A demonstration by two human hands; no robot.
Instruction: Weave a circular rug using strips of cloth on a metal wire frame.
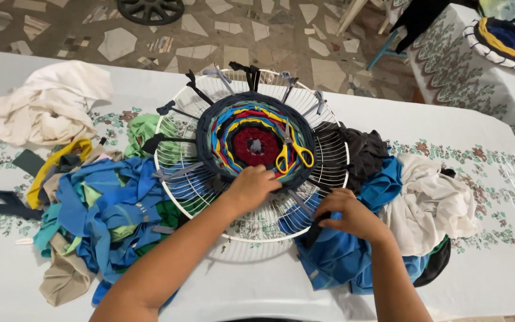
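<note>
Nearest the camera, 2 bare forearms reach out over the surface (496, 280), which is covered by a pale floral cloth. The right hand (353, 216) is clenched on a dark fabric strip (316, 229) at the near right rim of the white wire fan guard (177, 173). Beside it, the left hand (251, 188) presses its fingers, curled but grasping nothing I can make out, on the near edge of the round woven mat (233, 134).

The step looks like weaving a strip into the outer ring. The next move likely calls for tension on the strip while the left fingers guide it between the spokes.

Yellow-handled scissors (293, 152) lie on the mat. Blue scraps (108, 214) sit left; white cloth (46, 104) lies farther off.
</note>
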